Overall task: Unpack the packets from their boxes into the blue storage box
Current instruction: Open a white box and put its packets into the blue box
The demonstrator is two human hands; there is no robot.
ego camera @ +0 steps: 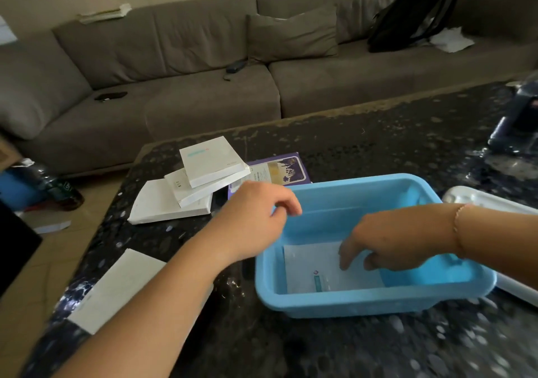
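One white packet (326,267) lies flat on the floor of the blue storage box (364,302). Right hand (387,243) reaches inside, relaxed fingertips touching the packet's right edge. Left hand (256,217) hovers empty, loosely curled, over the box's left rim, near three stacked white boxes (189,185).

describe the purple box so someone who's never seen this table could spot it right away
Start at the blue storage box on the dark speckled table. Just behind its far left corner lies a flat purple box, partly tucked under a stack of white boxes. It is the only coloured box there, with a pale label and a flower picture.
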